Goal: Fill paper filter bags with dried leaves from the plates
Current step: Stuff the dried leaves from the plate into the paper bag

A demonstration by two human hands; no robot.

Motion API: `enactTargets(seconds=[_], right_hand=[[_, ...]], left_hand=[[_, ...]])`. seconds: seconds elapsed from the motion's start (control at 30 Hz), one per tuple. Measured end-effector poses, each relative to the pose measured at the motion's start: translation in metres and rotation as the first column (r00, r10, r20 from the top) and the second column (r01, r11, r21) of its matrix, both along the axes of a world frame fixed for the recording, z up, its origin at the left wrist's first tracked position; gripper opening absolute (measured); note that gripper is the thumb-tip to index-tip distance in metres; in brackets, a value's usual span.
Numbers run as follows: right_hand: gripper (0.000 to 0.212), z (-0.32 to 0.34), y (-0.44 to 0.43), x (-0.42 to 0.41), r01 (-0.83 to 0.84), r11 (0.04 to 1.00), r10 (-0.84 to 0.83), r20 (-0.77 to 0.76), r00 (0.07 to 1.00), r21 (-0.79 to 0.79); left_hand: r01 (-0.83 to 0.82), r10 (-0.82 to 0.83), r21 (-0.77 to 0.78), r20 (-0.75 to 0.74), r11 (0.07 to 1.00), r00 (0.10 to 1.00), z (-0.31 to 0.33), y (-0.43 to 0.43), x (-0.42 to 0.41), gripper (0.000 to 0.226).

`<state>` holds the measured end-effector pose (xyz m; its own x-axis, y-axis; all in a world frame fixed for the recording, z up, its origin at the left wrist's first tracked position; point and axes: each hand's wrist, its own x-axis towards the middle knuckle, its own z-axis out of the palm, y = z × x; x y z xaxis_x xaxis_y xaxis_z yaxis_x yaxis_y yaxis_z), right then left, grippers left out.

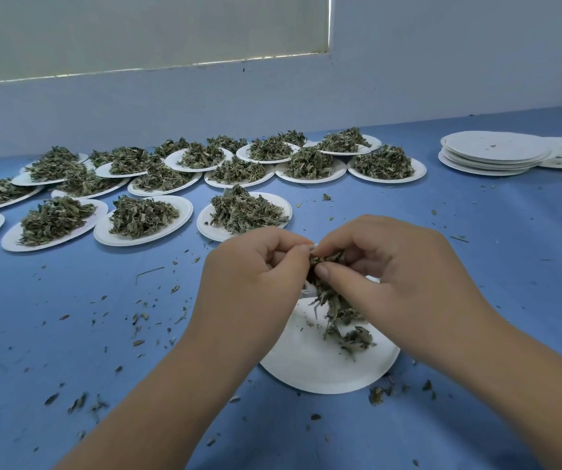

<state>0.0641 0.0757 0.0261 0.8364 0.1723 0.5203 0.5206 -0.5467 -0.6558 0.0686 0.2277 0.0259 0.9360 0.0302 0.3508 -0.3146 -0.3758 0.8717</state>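
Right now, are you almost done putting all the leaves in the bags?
Not nearly. Done: a stack of emptied plates sits at the far right. In hand: the left hand and right hand work a clump of leaves over the near plate, almost bare. Left: many plates still heaped with leaves.

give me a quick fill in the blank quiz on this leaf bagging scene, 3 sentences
1. Both hands, the left hand and the right hand, pinch a clump of dried leaves above a ____ paper plate.
2. The tabletop is ____ in colour.
3. The stack of emptied plates sits at the far ____ of the table.

Missing words: white; blue; right
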Motion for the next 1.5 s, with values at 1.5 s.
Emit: enactTargets(seconds=[1.5], right_hand=[[0.024,0.006,-0.010,0.010,-0.018,0.976,0.088,-0.317,0.944,0.218]], left_hand=[[-0.006,0.004,0.025,0.057,1.000,0.998,0.005,0.002,-0.003,0.017]])
